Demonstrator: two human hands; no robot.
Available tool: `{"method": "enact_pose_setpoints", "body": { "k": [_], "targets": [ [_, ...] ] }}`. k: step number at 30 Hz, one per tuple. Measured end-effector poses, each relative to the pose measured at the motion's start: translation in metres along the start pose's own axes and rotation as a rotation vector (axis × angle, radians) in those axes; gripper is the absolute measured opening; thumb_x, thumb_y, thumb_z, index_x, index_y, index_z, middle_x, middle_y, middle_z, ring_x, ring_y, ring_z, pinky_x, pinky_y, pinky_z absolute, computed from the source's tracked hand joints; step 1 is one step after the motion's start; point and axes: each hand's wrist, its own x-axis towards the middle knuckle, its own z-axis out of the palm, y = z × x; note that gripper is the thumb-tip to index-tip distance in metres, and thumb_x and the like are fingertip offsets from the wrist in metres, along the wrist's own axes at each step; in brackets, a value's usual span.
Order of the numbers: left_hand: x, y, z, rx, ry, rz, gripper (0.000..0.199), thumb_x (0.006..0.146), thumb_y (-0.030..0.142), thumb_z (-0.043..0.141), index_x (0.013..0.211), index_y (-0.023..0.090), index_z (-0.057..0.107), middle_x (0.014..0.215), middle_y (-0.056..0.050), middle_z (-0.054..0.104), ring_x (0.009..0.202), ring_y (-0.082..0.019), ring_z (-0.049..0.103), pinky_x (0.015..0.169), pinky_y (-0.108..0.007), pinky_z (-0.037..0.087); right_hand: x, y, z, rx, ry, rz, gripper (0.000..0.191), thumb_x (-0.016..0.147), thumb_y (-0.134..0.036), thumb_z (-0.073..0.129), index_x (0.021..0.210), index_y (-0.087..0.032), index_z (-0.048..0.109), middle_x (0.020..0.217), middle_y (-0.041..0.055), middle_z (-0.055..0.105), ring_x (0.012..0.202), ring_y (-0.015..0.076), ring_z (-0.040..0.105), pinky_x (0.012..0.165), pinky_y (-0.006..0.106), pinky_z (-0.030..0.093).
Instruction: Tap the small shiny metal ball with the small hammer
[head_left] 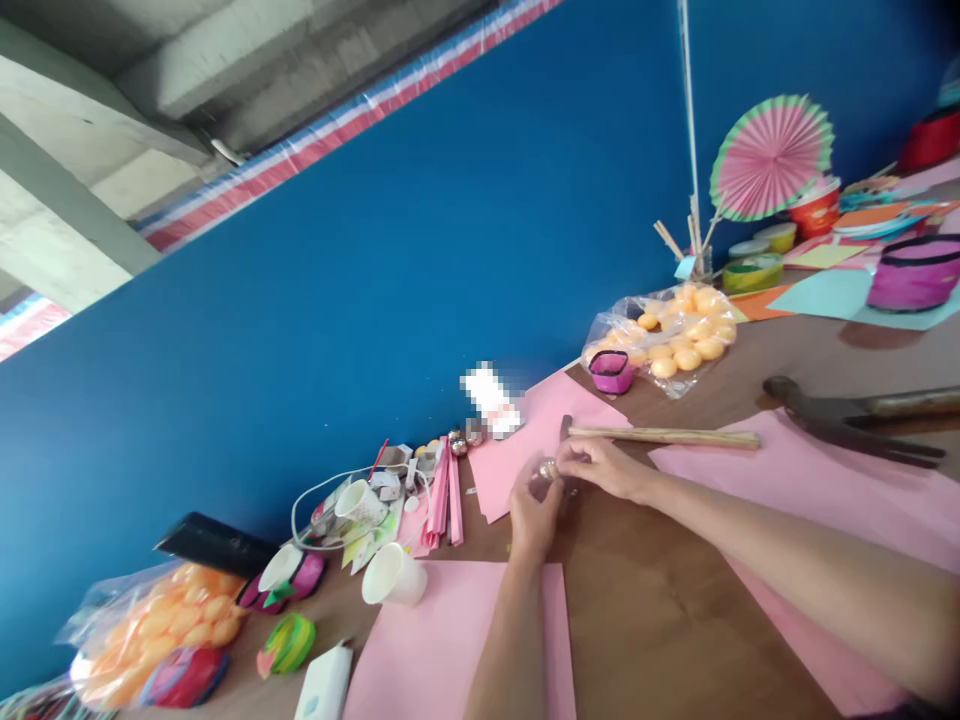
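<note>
Over the brown table, my left hand (535, 508) curls its fingers round a small shiny metallic ball (549, 469). From the right, my right hand (598, 468) meets it, its thumb and fingertips pinched together beside the ball; whatever lies between those fingertips is too small to make out. Just beyond my hands is a pink paper sheet (517, 452). A small hammer (664, 436) with a wooden handle lies behind my right hand. More metallic balls (458, 443) sit at the far edge of the table.
White paper cups (394, 575), pink strips (454, 500) and a cable stand left. Bags of orange balls (697, 330) lie at both sides. A large claw hammer (832, 415) rests on pink sheets at right. Behind rises a blue wall (337, 300), with a pink paper fan (774, 157) at right.
</note>
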Motion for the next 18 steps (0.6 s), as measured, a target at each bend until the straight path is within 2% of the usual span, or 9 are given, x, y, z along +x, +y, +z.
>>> {"method": "enact_pose_setpoints", "body": {
  "k": [18],
  "targets": [
    [0.0015,-0.0043,-0.0022,0.003,-0.009,0.025,0.054,0.067,0.024,0.065,0.118,0.017,0.049,0.106,-0.010,0.061,0.095,-0.021,0.059,0.084,-0.036,0.046,0.0010,0.0001,-0.0001,-0.057,-0.019,-0.017,0.026,0.075,-0.040,0.056,0.071,-0.015,0.062,0.077,0.0032,0.062,0.071,0.0151,0.055,0.066,0.026,0.041]
  ]
}}
